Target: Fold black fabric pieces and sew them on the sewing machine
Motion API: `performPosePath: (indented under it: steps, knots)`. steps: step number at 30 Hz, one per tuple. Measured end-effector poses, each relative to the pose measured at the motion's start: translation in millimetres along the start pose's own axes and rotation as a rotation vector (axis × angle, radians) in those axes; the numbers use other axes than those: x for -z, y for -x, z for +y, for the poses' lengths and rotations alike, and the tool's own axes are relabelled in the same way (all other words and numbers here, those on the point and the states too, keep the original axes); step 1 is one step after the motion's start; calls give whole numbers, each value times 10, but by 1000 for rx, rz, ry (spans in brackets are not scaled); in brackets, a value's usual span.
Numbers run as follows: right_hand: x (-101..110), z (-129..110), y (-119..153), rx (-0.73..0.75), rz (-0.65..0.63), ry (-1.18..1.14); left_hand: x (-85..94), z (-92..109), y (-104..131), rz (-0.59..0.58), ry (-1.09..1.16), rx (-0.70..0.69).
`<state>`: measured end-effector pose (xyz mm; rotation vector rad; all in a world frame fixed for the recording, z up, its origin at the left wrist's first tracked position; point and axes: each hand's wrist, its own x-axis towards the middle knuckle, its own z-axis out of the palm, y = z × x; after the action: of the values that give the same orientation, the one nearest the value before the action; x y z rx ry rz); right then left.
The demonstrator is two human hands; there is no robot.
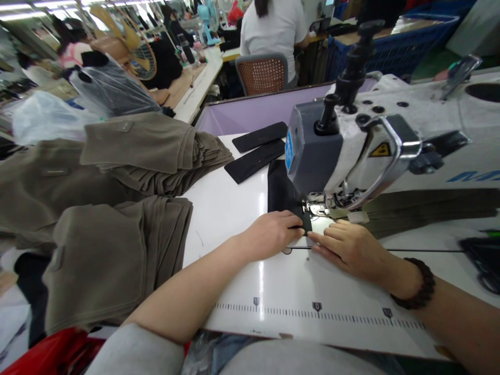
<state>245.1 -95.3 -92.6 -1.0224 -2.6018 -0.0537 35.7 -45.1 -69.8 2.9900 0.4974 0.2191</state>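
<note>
A black fabric piece (280, 190) lies flat on the white sewing machine bed, its right edge running beside the presser foot (317, 209). My left hand (269, 235) grips the near end of this piece, fingers bent and pressed together on the cloth. Just right of it, my right hand (346, 247) rests with extended, slightly separated fingers, the fingertips touching the cloth's near corner. Above both hands stands the sewing machine head (316, 140); its needle is too small to make out.
Two black fabric strips (255, 156) lie behind the cloth. Stacks of olive-brown fabric pieces (101, 250) cover the left side. An olive fabric length (433, 208) lies under the machine arm. A ruler scale (285, 311) marks the table's front. Beyond, a person (271, 31) sits facing away.
</note>
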Motion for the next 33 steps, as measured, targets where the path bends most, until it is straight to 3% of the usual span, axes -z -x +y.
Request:
performPosePath:
  steps: [7,14,33]
  knots:
    - [-26,13,-15,-110,-56,14,-51,-49,-47,16,40,111]
    - [-43,4,-68,-189,-1,102,-83,-145,-112,17,46,169]
    - [-28,-11,-75,-216,-12,78,-179,-260,-136,96,25,224]
